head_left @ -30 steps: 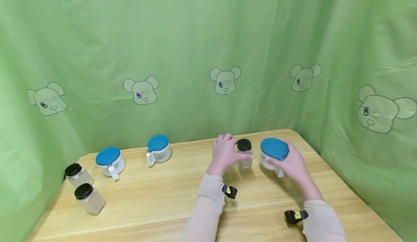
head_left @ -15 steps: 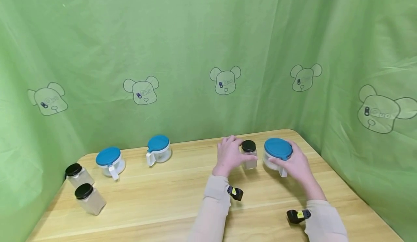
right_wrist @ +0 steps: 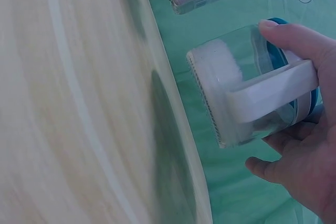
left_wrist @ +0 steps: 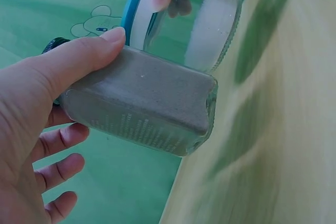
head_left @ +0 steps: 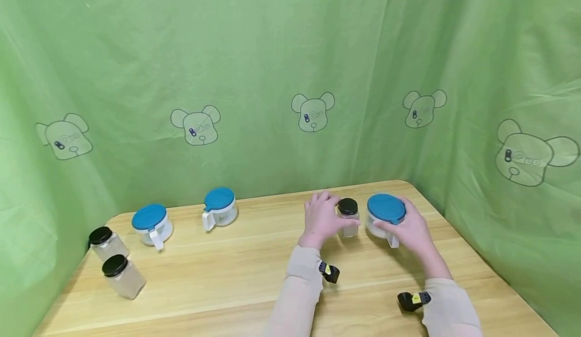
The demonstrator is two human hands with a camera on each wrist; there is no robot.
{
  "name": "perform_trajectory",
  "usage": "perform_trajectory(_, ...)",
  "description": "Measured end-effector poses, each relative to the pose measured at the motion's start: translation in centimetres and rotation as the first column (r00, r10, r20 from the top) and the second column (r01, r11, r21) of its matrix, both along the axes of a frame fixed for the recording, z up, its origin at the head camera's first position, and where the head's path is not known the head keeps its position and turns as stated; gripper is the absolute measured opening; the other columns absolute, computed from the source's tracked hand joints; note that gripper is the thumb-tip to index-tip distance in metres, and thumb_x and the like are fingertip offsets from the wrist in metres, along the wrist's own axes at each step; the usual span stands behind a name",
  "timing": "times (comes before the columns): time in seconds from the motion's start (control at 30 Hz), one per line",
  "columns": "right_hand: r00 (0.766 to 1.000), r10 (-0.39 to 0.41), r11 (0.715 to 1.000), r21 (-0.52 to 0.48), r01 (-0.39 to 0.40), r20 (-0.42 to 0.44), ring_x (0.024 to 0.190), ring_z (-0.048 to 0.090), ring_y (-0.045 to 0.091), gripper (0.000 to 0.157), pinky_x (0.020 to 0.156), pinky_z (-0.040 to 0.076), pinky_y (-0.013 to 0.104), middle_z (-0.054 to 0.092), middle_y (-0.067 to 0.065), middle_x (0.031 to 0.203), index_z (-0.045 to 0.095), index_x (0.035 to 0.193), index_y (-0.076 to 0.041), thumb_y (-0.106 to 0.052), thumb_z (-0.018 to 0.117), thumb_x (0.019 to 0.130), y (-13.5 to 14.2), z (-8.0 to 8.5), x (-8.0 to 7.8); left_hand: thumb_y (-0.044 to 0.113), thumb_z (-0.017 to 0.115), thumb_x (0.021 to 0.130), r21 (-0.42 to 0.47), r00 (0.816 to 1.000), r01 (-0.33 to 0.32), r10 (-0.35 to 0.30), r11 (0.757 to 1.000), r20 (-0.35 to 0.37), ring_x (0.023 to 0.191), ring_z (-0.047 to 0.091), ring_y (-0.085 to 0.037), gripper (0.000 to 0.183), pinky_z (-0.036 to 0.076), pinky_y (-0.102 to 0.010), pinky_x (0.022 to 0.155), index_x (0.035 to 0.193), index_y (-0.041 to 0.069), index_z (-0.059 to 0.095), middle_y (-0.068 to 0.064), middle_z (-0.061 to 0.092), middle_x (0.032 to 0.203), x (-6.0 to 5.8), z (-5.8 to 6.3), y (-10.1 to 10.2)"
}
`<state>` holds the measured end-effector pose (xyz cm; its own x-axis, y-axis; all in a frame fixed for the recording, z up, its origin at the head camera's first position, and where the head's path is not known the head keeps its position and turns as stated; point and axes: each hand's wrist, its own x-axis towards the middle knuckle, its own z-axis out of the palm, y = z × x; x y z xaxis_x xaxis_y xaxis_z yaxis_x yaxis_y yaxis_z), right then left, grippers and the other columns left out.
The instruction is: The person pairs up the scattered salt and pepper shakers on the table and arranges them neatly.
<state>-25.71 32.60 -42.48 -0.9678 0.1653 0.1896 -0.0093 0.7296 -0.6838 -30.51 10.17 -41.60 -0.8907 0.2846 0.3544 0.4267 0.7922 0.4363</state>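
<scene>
My left hand [head_left: 320, 218] pinches a square glass jar [left_wrist: 142, 98] with a black lid [head_left: 347, 206], thumb on one side. Greyish powder fills much of this jar. Its other fingers are spread in the left wrist view. To the right, my right hand [head_left: 413, 226] grips a round clear seasoning jar [right_wrist: 236, 77] near its blue lid [head_left: 386, 208]. White contents lie in its lower part, and a white handle [right_wrist: 273, 93] sticks out toward me. Both jars appear held just above the wooden table [head_left: 218, 281], their shadows apart from their bases, with a narrow gap between them.
Two blue-lidded handled jars, one at the left [head_left: 152, 224] and one at the back [head_left: 220, 207], stand on the table. Two black-lidded square jars, a farther one [head_left: 109, 243] and a nearer one [head_left: 124, 276], stand near the left edge. A green curtain [head_left: 254, 74] surrounds the table.
Both hands have shifted slightly to the right with their jars, the left hand a bit more. Over the last half second they have hardly moved. The jars at the left stay put.
</scene>
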Motion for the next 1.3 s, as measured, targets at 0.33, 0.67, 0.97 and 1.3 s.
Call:
perform_trajectory(0.33, 1.000, 0.011, 1.000, 0.006, -0.011, 0.022, 0.128, 0.041, 0.055, 0.107, 0.102, 0.036, 0.069, 0.036, 0.037, 0.146, 0.017, 0.152, 0.003, -0.046, 0.078, 0.079, -0.1, -0.1, -0.1, 0.069, 0.077, 0.064, -0.010, 1.000, 0.000, -0.001, 1.000, -0.027, 0.111, 0.049, -0.013, 0.070, 0.037, -0.032, 0.090, 0.118, 0.025, 0.068, 0.010, 0.061, 0.119, 0.0, -0.5, 0.3)
perform_trajectory(0.67, 1.000, 0.014, 1.000, 0.015, -0.014, 0.022, 0.128, 0.040, 0.055, 0.105, 0.102, 0.035, 0.069, 0.035, 0.037, 0.146, 0.018, 0.151, 0.005, -0.044, 0.077, 0.080, 0.2, -0.2, -0.1, 0.069, 0.076, 0.066, -0.024, 0.998, 0.011, -0.012, 1.000, -0.057, 0.110, 0.050, -0.013, 0.066, 0.037, -0.031, 0.087, 0.116, 0.026, 0.069, 0.010, 0.060, 0.117, 0.0, -1.1, 1.1)
perform_trajectory(0.97, 0.999, 0.020, 1.000, 0.021, -0.021, 0.045, 0.130, 0.037, 0.057, 0.108, 0.104, 0.033, 0.070, 0.031, 0.039, 0.147, 0.014, 0.151, 0.008, -0.044, 0.077, 0.080, 0.5, -0.5, -0.1, 0.072, 0.074, 0.065, -0.042, 0.998, 0.014, -0.017, 0.999, -0.065, 0.107, 0.049, -0.013, 0.068, 0.037, -0.030, 0.086, 0.116, 0.026, 0.069, 0.010, 0.060, 0.116, 0.1, -1.6, 1.5)
perform_trajectory(1.3, 0.999, 0.021, 0.999, 0.024, -0.022, 0.050, 0.129, 0.037, 0.057, 0.108, 0.104, 0.033, 0.070, 0.031, 0.040, 0.147, 0.013, 0.151, 0.008, -0.044, 0.076, 0.081, 1.0, -0.9, -0.2, 0.069, 0.075, 0.066, -0.037, 0.998, 0.025, -0.027, 0.999, -0.054, 0.099, 0.047, -0.012, 0.065, 0.035, -0.029, 0.082, 0.115, 0.026, 0.070, 0.010, 0.060, 0.111, 0.4, -1.9, 1.7)
